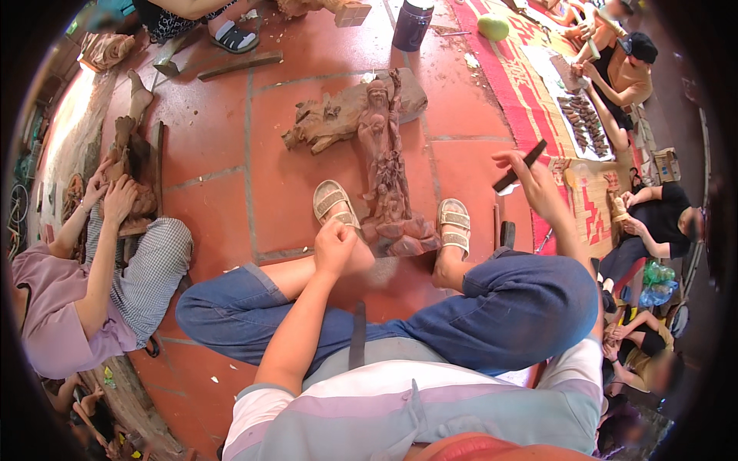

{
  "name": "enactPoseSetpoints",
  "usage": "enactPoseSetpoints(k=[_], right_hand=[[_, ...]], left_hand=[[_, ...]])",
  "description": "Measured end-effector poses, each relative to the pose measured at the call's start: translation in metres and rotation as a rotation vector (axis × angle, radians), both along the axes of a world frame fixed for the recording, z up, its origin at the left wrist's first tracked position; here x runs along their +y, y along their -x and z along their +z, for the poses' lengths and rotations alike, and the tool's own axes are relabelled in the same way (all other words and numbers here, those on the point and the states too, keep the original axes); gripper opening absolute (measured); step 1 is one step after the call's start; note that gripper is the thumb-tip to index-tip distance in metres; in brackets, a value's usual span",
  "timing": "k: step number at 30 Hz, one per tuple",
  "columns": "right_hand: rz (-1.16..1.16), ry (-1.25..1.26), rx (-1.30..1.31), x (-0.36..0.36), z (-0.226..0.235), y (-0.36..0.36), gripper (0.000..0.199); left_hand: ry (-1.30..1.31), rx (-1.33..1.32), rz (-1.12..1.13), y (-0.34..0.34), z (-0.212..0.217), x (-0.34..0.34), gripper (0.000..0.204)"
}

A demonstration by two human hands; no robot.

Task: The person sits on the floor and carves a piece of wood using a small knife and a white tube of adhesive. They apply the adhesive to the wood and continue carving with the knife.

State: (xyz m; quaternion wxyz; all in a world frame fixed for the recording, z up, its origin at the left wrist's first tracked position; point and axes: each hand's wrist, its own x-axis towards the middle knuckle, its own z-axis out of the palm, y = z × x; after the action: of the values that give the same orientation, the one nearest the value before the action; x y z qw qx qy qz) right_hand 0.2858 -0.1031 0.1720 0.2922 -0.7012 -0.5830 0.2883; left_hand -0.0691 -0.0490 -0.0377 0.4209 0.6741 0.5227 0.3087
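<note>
Carving (388, 165): a reddish-brown wooden figure lying on the tiled floor (223, 138) between the person's sandalled feet. Its long axis runs almost straight away from the person, tilted slightly left at the far end. The head points away, toward a rough wood slab (323, 123) that it touches or overlaps, and the broad base sits nearest the person, between the left sandal (334, 202) and the right sandal (454, 225).

The left hand (335, 247) is closed in a fist just beside the left sandal, close to the base of the carving (whether it grips anything, I cannot tell). The right hand (530, 180) is raised to the right of the carving, apart from it, fingers closed on a dark, flat tool (520, 166). The tool slants from lower left to upper right.

A dark bottle (413, 23) stands beyond the slab, and a green round thing (493, 27) lies on the red mat (507, 77) at the right. On the left another person presses both hands to a second carving (131, 173). More people sit on the mat at the right edge.
</note>
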Motion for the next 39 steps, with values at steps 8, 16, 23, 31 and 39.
enactPoseSetpoints(k=[8, 16, 23, 31, 39], right_hand=[[0.528, 0.635, -0.24, 0.061, 0.075, 0.109, 0.031], [0.659, 0.824, 0.181, 0.046, 0.033, 0.143, 0.025], [0.595, 0.81, 0.122, 0.047, 0.028, 0.145, 0.031], [0.144, 0.206, 0.236, 0.051, 0.033, 0.072, 0.025], [-0.294, -0.292, 0.418, 0.021, -0.092, 0.008, 0.019]], left_hand=[[0.363, -0.615, -0.162, -0.014, 0.03, -0.005, 0.004], [0.284, -0.699, -0.445, -0.025, 0.08, -0.052, 0.021], [0.409, -0.676, -0.429, -0.022, 0.096, -0.052, 0.014], [0.179, -0.375, -0.082, -0.03, 0.079, 0.097, 0.018], [-0.479, 0.497, -0.057, -0.062, 0.011, 0.243, 0.041]])
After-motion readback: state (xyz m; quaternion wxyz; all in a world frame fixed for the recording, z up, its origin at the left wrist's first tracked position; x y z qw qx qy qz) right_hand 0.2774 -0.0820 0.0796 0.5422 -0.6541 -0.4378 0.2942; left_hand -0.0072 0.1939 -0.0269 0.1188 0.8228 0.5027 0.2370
